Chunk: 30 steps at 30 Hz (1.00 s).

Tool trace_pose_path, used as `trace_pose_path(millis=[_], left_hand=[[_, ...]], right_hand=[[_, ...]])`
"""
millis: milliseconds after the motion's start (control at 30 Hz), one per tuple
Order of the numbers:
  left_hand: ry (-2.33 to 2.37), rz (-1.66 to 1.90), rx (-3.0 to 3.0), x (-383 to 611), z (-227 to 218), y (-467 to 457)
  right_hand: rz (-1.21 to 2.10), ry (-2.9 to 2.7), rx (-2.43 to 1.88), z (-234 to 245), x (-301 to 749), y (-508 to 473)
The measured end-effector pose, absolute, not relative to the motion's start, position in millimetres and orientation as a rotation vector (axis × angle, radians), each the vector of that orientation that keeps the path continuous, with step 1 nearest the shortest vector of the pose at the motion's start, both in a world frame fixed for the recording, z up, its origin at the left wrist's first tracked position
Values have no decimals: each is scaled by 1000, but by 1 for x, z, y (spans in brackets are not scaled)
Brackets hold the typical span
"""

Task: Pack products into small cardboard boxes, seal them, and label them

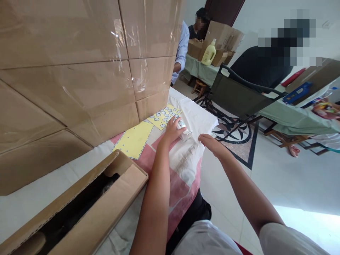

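My left hand (pixel 172 130) is wrapped round a small white box (pixel 187 134) that rests on the cloth-covered table (pixel 183 156). Just right of it, by the table's edge, is my right hand (pixel 208 142), its fingers curled together; whatever they may pinch is hidden. Under and behind the left hand lies a yellow sheet with small pale label shapes (pixel 162 120). A plain yellow backing piece with a wavy edge (pixel 134 139) lies nearer to me, beside the left forearm.
Taped cardboard boxes (pixel 98 85) form a tall wall at the left. An open long carton (pixel 132 179) with dark contents stands in front. Beyond are a folding chair (pixel 241 94) with a seated person, a yellow jug (pixel 209 53) and other people at tables.
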State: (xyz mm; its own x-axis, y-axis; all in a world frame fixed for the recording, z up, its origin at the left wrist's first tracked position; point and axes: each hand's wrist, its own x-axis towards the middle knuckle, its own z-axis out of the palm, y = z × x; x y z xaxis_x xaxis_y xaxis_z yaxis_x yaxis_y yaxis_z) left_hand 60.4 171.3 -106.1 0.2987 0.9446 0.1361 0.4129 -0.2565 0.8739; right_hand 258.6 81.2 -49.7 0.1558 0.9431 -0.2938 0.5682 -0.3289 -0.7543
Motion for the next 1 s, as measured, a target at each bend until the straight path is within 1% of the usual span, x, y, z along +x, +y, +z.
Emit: trace_pose_path(millis=[333, 533, 733, 833, 1000], left_hand=[[1274, 903, 1795, 64, -108, 172], [1360, 973, 1883, 66, -98, 160], [1404, 956, 1858, 79, -90, 150], [1392, 954, 1779, 84, -91, 149], [1374, 906, 1691, 86, -93, 147]], right_hand=[[961, -1643, -1914, -80, 249, 81], [745, -1739, -1904, -91, 245, 84], [535, -1759, -1868, -108, 237, 81], [529, -1749, -1845, -114, 239, 81], [610, -1757, -1774, -116, 253, 86]])
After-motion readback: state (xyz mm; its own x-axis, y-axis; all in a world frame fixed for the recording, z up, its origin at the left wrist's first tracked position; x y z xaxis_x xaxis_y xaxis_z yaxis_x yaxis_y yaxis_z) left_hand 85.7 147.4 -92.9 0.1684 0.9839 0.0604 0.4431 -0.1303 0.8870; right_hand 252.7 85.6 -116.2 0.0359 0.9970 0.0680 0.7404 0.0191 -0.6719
